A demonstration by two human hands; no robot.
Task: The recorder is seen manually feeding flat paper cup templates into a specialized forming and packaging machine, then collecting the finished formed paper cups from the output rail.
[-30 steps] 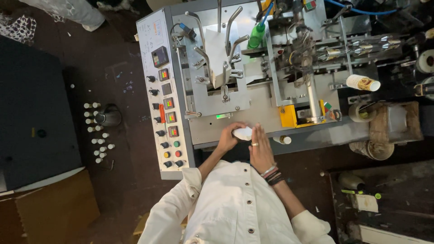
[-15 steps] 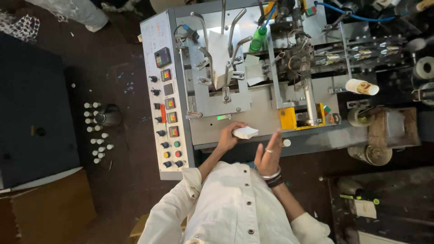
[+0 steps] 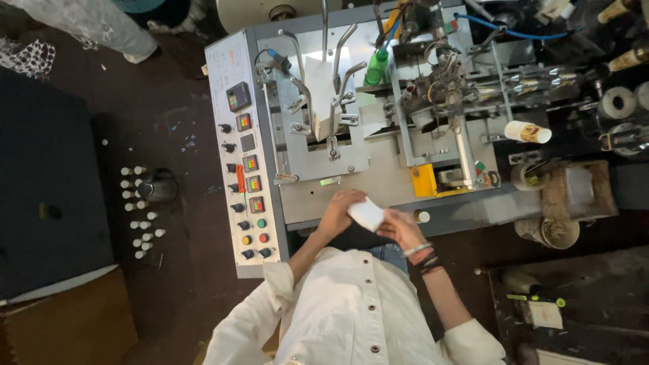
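Head view: we hold the white paper piece [image 3: 366, 213] at the machine [image 3: 378, 172] front edge.
Our right hand [image 3: 400, 228], open and apart a moment ago, has rejoined our left hand [image 3: 338, 209]; both grips now clamp it.

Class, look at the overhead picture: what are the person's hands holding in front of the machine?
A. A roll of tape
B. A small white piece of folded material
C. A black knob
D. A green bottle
B: the left hand and right hand meet around a small white piece at the machine's front edge.
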